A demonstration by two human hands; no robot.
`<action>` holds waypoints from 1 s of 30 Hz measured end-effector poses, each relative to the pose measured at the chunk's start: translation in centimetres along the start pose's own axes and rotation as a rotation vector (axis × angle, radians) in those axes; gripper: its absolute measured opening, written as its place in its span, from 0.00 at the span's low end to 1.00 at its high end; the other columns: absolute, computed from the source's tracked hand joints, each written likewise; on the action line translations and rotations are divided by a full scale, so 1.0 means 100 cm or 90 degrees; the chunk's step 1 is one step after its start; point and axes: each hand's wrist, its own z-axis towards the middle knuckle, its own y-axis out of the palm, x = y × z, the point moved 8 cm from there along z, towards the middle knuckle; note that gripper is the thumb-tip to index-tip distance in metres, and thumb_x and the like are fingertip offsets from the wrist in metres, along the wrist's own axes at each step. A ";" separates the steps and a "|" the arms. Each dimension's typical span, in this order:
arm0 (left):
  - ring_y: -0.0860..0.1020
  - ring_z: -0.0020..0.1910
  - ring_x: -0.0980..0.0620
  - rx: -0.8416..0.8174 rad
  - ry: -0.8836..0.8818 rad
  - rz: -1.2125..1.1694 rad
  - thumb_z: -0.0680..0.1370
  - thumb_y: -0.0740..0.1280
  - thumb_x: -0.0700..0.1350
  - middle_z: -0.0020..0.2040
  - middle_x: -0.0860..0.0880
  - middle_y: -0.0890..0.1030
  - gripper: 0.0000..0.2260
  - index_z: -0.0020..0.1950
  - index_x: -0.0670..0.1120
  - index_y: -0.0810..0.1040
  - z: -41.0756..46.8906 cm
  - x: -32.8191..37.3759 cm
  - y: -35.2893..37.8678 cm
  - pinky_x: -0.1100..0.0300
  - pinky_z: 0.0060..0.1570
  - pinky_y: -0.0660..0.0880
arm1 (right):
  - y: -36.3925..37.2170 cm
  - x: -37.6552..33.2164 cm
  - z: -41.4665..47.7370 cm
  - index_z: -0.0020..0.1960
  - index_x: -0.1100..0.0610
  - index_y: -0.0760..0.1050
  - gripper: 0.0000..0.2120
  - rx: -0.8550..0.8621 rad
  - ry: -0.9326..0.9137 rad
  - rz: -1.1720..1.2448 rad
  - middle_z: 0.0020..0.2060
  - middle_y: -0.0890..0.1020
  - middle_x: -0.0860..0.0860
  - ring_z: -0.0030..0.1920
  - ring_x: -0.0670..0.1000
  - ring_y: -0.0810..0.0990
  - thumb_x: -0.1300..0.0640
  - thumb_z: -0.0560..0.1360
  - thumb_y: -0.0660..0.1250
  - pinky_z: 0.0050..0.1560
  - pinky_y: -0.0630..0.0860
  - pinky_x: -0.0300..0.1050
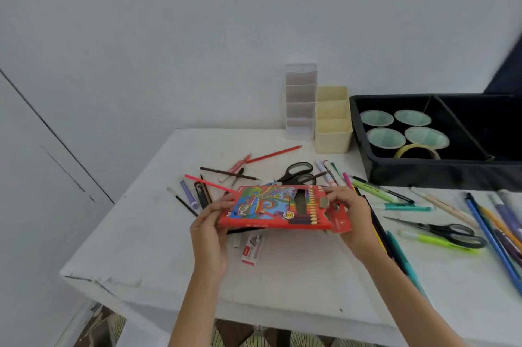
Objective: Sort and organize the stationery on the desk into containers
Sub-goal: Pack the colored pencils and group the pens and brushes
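Over the white table [282, 276], with the black tray [423, 177] well beyond the grip, the red coloured-pencil box [271, 208] is held at its ends by the left hand [210, 233] and right hand [353, 214], both curled round it, an eraser [252, 249] just below.

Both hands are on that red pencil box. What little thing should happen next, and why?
Probably pull the flap wide with the right hand while the left hand steadies the box: its right end looks open, and loose pencils lie on the desk.
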 end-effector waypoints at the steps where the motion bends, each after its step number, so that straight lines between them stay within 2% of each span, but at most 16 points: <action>1: 0.80 0.52 0.45 0.001 -0.021 -0.018 0.76 0.58 0.35 0.52 0.41 0.82 0.11 0.43 0.38 0.81 -0.008 -0.003 0.000 0.51 0.48 0.75 | -0.007 -0.001 -0.006 0.38 0.64 0.74 0.09 0.011 -0.017 -0.021 0.47 0.78 0.53 0.48 0.52 0.78 0.75 0.70 0.60 0.31 0.77 0.43; 3: 0.81 0.48 0.47 -0.001 -0.035 0.002 0.77 0.60 0.40 0.48 0.44 0.83 0.11 0.50 0.37 0.79 -0.023 -0.007 0.003 0.55 0.42 0.76 | -0.020 -0.002 -0.017 0.38 0.58 0.78 0.14 -0.003 -0.073 -0.109 0.49 0.80 0.49 0.54 0.47 0.78 0.76 0.68 0.67 0.45 0.79 0.47; 4: 0.81 0.45 0.49 0.007 -0.034 0.017 0.76 0.62 0.40 0.45 0.46 0.83 0.09 0.51 0.37 0.78 -0.030 -0.008 0.002 0.59 0.38 0.77 | -0.023 -0.002 -0.025 0.40 0.54 0.80 0.16 -0.019 -0.095 -0.173 0.51 0.80 0.47 0.55 0.44 0.78 0.75 0.67 0.69 0.49 0.79 0.43; 5: 0.81 0.43 0.51 0.017 -0.034 0.030 0.76 0.63 0.39 0.43 0.48 0.82 0.07 0.51 0.37 0.78 -0.036 -0.010 0.001 0.61 0.35 0.77 | -0.027 0.001 -0.033 0.42 0.52 0.80 0.18 -0.036 -0.090 -0.206 0.51 0.80 0.45 0.55 0.43 0.78 0.75 0.68 0.69 0.49 0.79 0.40; 7: 0.82 0.44 0.53 0.026 -0.039 0.056 0.76 0.64 0.33 0.44 0.49 0.82 0.06 0.51 0.38 0.77 -0.049 -0.017 -0.002 0.63 0.32 0.78 | -0.037 0.009 -0.043 0.43 0.53 0.81 0.20 -0.047 -0.050 -0.176 0.51 0.80 0.44 0.55 0.43 0.78 0.76 0.74 0.61 0.46 0.80 0.39; 10: 0.82 0.48 0.53 0.014 -0.053 0.090 0.75 0.64 0.31 0.49 0.49 0.82 0.07 0.49 0.39 0.77 -0.064 -0.030 -0.003 0.61 0.35 0.79 | -0.054 0.012 -0.057 0.43 0.59 0.81 0.20 0.000 0.004 -0.101 0.49 0.81 0.46 0.53 0.43 0.78 0.73 0.78 0.53 0.43 0.77 0.34; 13: 0.82 0.45 0.53 -0.004 -0.057 0.132 0.75 0.64 0.31 0.47 0.48 0.82 0.07 0.48 0.40 0.77 -0.081 -0.038 -0.001 0.60 0.32 0.78 | -0.067 0.015 -0.070 0.43 0.61 0.80 0.18 0.021 0.024 -0.052 0.49 0.82 0.50 0.52 0.46 0.79 0.71 0.79 0.53 0.37 0.77 0.33; 15: 0.83 0.46 0.51 -0.014 -0.061 0.173 0.75 0.64 0.31 0.47 0.46 0.82 0.07 0.49 0.40 0.77 -0.090 -0.042 0.000 0.58 0.33 0.79 | -0.074 0.020 -0.078 0.43 0.61 0.80 0.17 0.028 0.056 -0.028 0.49 0.82 0.51 0.52 0.47 0.79 0.70 0.79 0.54 0.38 0.77 0.35; 18: 0.82 0.48 0.52 -0.040 -0.042 0.270 0.77 0.64 0.33 0.49 0.49 0.81 0.07 0.51 0.44 0.77 -0.096 -0.047 0.004 0.59 0.33 0.79 | -0.083 0.026 -0.085 0.45 0.57 0.81 0.12 0.036 0.042 -0.137 0.49 0.82 0.47 0.52 0.47 0.79 0.68 0.77 0.60 0.45 0.78 0.44; 20: 0.81 0.49 0.56 -0.064 -0.007 0.349 0.77 0.64 0.35 0.51 0.51 0.80 0.08 0.51 0.46 0.77 -0.098 -0.051 0.009 0.61 0.34 0.79 | -0.084 0.024 -0.089 0.44 0.51 0.80 0.11 0.044 -0.006 -0.242 0.48 0.81 0.44 0.51 0.46 0.80 0.67 0.75 0.65 0.48 0.78 0.44; 23: 0.79 0.53 0.55 -0.095 0.056 0.448 0.76 0.65 0.37 0.54 0.54 0.77 0.11 0.49 0.54 0.76 -0.098 -0.052 0.015 0.56 0.41 0.81 | -0.079 0.014 -0.093 0.40 0.47 0.76 0.16 0.077 -0.083 -0.331 0.43 0.81 0.43 0.46 0.44 0.80 0.69 0.72 0.68 0.45 0.74 0.34; 25: 0.75 0.57 0.56 -0.108 0.135 0.582 0.74 0.66 0.42 0.53 0.61 0.73 0.12 0.48 0.60 0.74 -0.097 -0.049 0.022 0.49 0.55 0.75 | -0.074 0.007 -0.092 0.37 0.50 0.74 0.16 0.109 -0.121 -0.373 0.41 0.78 0.44 0.44 0.42 0.78 0.71 0.69 0.70 0.43 0.70 0.30; 26: 0.72 0.58 0.58 -0.110 0.170 0.661 0.73 0.66 0.42 0.53 0.62 0.71 0.13 0.49 0.61 0.72 -0.098 -0.046 0.026 0.50 0.61 0.67 | -0.073 0.005 -0.091 0.36 0.52 0.74 0.15 0.120 -0.130 -0.386 0.41 0.77 0.45 0.44 0.41 0.77 0.72 0.69 0.70 0.43 0.68 0.29; 27: 0.70 0.60 0.58 -0.113 0.194 0.722 0.73 0.66 0.41 0.54 0.63 0.69 0.14 0.51 0.60 0.72 -0.099 -0.045 0.029 0.54 0.63 0.60 | -0.071 0.005 -0.089 0.36 0.54 0.74 0.14 0.130 -0.129 -0.396 0.42 0.76 0.45 0.44 0.41 0.76 0.72 0.69 0.70 0.44 0.67 0.29; 30: 0.63 0.67 0.59 -0.179 0.246 0.818 0.76 0.63 0.39 0.63 0.59 0.68 0.16 0.61 0.53 0.73 -0.098 -0.047 0.046 0.63 0.66 0.53 | -0.065 0.009 -0.085 0.36 0.55 0.73 0.13 0.128 -0.112 -0.426 0.42 0.76 0.45 0.45 0.42 0.75 0.71 0.70 0.68 0.46 0.68 0.32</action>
